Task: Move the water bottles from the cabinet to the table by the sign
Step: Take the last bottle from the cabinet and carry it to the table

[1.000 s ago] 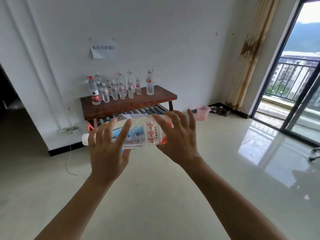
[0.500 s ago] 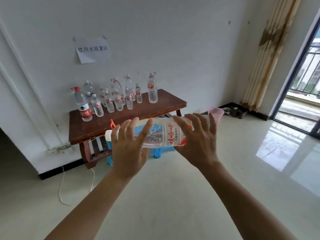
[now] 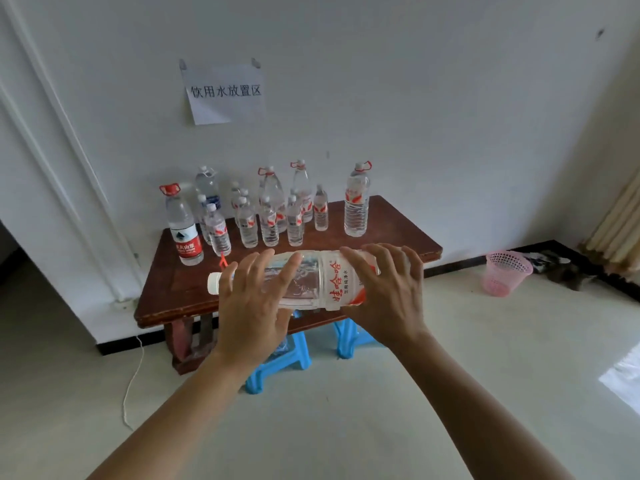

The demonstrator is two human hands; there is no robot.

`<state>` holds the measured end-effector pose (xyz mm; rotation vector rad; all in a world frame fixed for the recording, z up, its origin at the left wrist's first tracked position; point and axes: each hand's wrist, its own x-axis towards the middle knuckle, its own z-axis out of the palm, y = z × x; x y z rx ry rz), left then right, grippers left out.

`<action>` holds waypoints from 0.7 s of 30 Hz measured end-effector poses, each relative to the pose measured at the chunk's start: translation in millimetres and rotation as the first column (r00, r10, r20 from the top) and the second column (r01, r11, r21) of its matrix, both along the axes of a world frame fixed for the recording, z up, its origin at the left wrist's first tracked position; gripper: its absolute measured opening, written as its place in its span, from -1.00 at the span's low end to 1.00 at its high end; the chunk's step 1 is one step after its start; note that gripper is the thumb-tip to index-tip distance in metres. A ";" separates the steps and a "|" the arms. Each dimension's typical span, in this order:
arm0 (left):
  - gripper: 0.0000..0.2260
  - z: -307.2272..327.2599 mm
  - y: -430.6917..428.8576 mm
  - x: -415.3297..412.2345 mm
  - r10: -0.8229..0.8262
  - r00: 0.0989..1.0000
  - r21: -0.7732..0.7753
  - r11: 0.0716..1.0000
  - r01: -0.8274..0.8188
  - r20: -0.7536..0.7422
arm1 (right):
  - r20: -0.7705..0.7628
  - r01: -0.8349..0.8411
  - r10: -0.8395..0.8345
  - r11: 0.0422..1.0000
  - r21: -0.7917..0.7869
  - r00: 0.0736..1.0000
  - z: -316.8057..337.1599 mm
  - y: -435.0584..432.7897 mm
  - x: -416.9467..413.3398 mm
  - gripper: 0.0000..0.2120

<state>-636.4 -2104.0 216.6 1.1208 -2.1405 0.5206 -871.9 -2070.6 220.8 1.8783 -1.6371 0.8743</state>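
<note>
Clear bottle [image 3: 311, 279] lies sideways between my hands, cap to the left. Left hand [image 3: 252, 306] curls round the neck end, right hand [image 3: 389, 296] grips the labelled end. Beyond: brown table [image 3: 166, 296] with standing bottles [image 3: 270, 220], sign [image 3: 225, 93] on the wall, pink basket [image 3: 505, 273] on the floor to the right.

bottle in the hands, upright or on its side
On its side: bottle spans left hand and right hand, cap pointing left.
</note>
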 end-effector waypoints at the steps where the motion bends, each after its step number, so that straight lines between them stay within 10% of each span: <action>1: -0.06 -3.6 -22.2 -0.1 0.012 1.000 0.000 1.000 -0.012 -0.028 | 0.004 -0.001 0.001 1.000 0.009 1.000 -0.5 -23.7 0.7 -0.15; 14: -0.07 -31.6 -332.9 -24.1 -0.054 0.996 0.150 0.987 0.063 -0.067 | 0.006 0.122 -0.123 0.990 0.068 0.992 -29.2 -290.3 -32.4 -0.16; 21: 0.33 -58.3 -428.4 -87.5 0.021 0.771 0.562 0.696 0.446 -0.637 | -0.007 0.182 -0.182 0.981 0.069 0.983 -48.9 -368.5 -111.1 -0.19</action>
